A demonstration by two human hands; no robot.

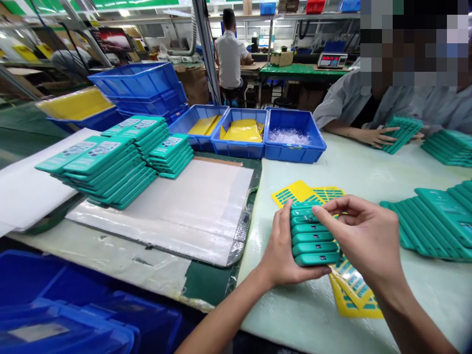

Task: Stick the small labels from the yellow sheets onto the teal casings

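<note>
At the left, stacks of cases (106,162) stand beside and over the white sheet (199,206) on the tabletop (287,314). The left hand (278,250) grips the held stack (315,236) at its left side and underside; the visible edges run left to right, but the long axis cannot be confirmed. The right hand (368,236), fingers curled and any pinched item hidden, sets its thumb at the stack's upper right, nearer the case row (438,221).

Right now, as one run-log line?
left hand: holds green cases | right hand: at cases' upper end | yellow sheets: on table | blue bins: beyond sheets | other cases: stacked at left
</note>
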